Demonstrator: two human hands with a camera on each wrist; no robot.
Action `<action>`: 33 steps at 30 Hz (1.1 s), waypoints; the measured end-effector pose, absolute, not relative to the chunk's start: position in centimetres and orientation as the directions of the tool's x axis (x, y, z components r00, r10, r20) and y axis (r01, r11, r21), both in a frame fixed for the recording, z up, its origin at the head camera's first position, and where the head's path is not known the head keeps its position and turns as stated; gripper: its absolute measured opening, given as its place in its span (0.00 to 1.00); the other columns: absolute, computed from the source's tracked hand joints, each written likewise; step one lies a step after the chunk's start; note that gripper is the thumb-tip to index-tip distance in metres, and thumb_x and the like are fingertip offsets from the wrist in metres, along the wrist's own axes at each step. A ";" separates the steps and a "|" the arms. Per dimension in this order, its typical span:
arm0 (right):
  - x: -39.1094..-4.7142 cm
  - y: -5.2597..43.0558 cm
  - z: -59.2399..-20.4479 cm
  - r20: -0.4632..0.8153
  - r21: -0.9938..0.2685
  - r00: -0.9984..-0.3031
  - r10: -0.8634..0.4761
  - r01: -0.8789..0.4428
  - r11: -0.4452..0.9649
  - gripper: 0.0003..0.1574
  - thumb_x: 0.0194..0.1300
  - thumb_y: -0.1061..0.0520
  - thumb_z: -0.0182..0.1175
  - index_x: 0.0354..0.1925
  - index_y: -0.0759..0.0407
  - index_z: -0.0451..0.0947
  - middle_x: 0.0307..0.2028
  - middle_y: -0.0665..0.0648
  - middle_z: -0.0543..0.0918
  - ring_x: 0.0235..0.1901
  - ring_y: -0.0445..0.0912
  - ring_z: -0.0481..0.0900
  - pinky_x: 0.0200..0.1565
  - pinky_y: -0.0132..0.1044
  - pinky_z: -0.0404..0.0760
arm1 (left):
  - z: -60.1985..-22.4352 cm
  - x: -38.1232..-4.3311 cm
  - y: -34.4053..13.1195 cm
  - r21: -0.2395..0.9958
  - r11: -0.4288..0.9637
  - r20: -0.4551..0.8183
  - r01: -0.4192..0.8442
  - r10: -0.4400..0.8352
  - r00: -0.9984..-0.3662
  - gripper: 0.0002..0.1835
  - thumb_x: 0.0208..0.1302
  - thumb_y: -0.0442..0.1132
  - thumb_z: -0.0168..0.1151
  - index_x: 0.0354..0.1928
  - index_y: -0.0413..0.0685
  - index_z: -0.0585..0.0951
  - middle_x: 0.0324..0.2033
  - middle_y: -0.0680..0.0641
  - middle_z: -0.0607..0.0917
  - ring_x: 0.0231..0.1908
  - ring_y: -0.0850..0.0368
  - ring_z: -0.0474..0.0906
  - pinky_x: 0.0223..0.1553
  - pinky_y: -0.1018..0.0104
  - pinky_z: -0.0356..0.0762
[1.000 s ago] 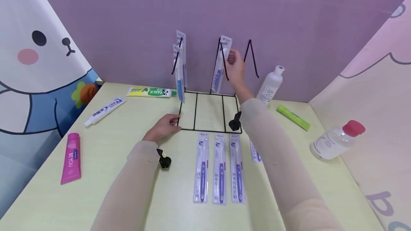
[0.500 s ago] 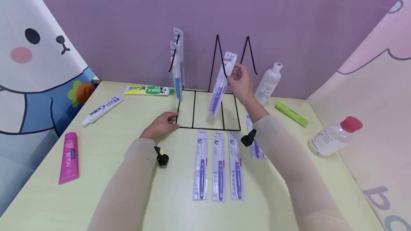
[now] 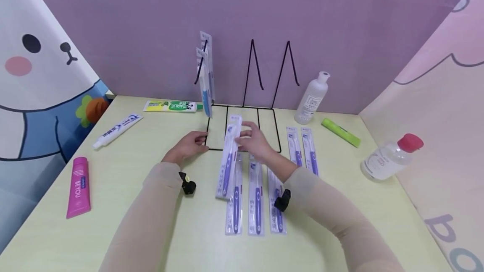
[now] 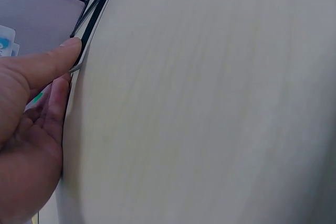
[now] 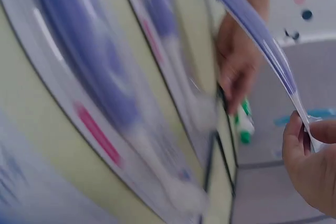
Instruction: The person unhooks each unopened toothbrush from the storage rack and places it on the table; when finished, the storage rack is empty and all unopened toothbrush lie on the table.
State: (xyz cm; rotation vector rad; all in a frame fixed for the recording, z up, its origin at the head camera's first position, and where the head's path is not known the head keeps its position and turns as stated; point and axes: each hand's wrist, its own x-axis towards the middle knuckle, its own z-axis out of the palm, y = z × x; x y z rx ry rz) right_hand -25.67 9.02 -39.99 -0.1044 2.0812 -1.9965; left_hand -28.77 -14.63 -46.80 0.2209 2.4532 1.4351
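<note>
My right hand (image 3: 257,142) pinches the edge of a packaged purple toothbrush (image 3: 228,158). That pack is tilted over the front of a black wire rack (image 3: 248,74) and overlaps the leftmost of three similar toothbrush packs (image 3: 258,205) lying in front. My left hand (image 3: 189,145) holds the rack's left front corner; in the left wrist view its thumb and fingers pinch the black wire (image 4: 92,30). Toothbrush packs (image 3: 205,83) with blue handles hang on the rack's left hook. The middle and right hooks carry nothing.
Two more toothbrush packs (image 3: 310,151) lie to the right. Toothpaste tubes lie at left: one yellow-green (image 3: 172,106), one white (image 3: 118,131), one pink (image 3: 79,188). At right are a white bottle (image 3: 312,99), a green tube (image 3: 340,132) and a red-capped bottle (image 3: 385,163).
My right hand has taken the purple toothbrush pack off the middle hook and brought it forward, down and left over the row of packs. My left hand stays at the rack's corner.
</note>
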 end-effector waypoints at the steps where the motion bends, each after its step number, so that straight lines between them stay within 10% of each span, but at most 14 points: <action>1: -25.3 8.6 -40.4 -0.158 -0.987 -0.957 -0.245 0.146 0.065 0.38 0.55 0.75 0.55 0.62 0.60 0.55 0.41 0.65 0.75 0.32 0.55 0.78 0.36 0.43 0.79 | -46.8 -28.8 -14.7 0.871 0.491 -0.171 -0.015 0.274 -0.946 0.32 0.56 0.31 0.62 0.63 0.39 0.64 0.55 0.38 0.69 0.56 0.46 0.63 0.57 0.56 0.59; 22: -22.0 5.1 -43.8 -0.445 -0.866 -0.833 -0.329 0.308 0.393 0.42 0.51 0.72 0.62 0.61 0.66 0.54 0.31 0.63 0.77 0.22 0.52 0.79 0.30 0.39 0.80 | -46.5 -28.8 -14.6 0.860 0.510 -0.143 0.014 0.268 -0.953 0.32 0.55 0.31 0.62 0.62 0.38 0.65 0.53 0.37 0.71 0.54 0.45 0.65 0.56 0.56 0.61; 33: -21.9 6.0 -42.5 -0.429 -0.732 -0.841 -0.330 0.109 0.673 0.43 0.55 0.63 0.63 0.64 0.68 0.54 0.21 0.58 0.80 0.18 0.48 0.80 0.29 0.34 0.79 | -46.7 -28.6 -14.4 0.869 0.496 -0.141 0.004 0.255 -0.957 0.32 0.54 0.30 0.63 0.62 0.38 0.65 0.53 0.36 0.72 0.54 0.45 0.66 0.56 0.57 0.62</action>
